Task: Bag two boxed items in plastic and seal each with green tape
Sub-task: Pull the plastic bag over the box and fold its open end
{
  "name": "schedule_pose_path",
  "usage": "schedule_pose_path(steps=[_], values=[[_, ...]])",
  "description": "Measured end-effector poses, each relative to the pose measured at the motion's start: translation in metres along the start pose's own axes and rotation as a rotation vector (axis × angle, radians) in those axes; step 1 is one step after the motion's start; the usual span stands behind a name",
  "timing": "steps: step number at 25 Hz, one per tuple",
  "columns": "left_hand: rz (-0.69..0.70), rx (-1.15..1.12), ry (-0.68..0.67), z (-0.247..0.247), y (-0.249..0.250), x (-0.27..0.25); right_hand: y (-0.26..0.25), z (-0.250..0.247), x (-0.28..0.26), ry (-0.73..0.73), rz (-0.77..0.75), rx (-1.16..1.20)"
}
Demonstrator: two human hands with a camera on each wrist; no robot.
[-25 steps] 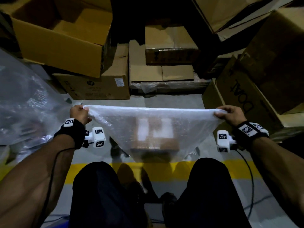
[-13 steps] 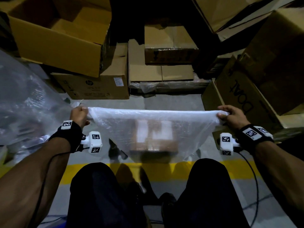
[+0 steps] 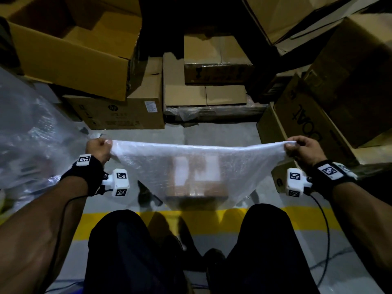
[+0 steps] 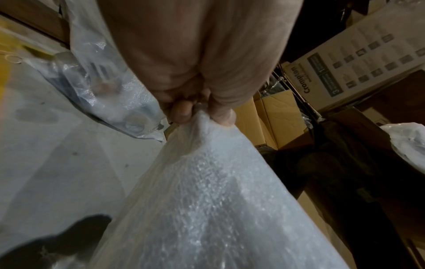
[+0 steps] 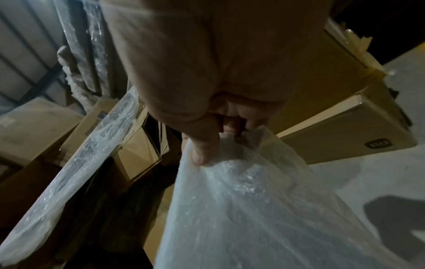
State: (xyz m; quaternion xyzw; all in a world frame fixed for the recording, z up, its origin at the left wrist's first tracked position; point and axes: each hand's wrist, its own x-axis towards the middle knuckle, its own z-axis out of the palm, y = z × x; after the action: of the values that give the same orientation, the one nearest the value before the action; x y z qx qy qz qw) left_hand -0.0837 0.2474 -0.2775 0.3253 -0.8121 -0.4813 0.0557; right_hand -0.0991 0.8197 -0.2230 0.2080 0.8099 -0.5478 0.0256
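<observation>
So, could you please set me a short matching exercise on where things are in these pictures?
Things:
1. left hand
2. right hand
3. boxed item
4. yellow floor line

Places or states:
a. inside the plastic bag
b. grips the bag's right top corner
c. runs under the person's knees
d. grips the bag's left top corner

Pairs: 1-d, 2-b, 3-a, 4-c
</observation>
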Motion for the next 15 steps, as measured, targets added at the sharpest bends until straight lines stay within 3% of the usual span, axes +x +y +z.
schedule_pose_path(steps=[5, 10, 15], values=[[0.003, 0.152, -0.004, -0.002, 0.0, 0.004, 0.002, 0.004, 0.004, 0.022, -0.026, -0.133], [-0.099, 0.25, -0.047, -0.001, 0.012, 0.001, 0.0, 0.01, 0.004, 0.054, -0.023, -0.294], [-0.022, 0.346, -0.12, -0.002, 0.013, 0.005, 0.0, 0.01, 0.003, -0.006, 0.048, -0.431]])
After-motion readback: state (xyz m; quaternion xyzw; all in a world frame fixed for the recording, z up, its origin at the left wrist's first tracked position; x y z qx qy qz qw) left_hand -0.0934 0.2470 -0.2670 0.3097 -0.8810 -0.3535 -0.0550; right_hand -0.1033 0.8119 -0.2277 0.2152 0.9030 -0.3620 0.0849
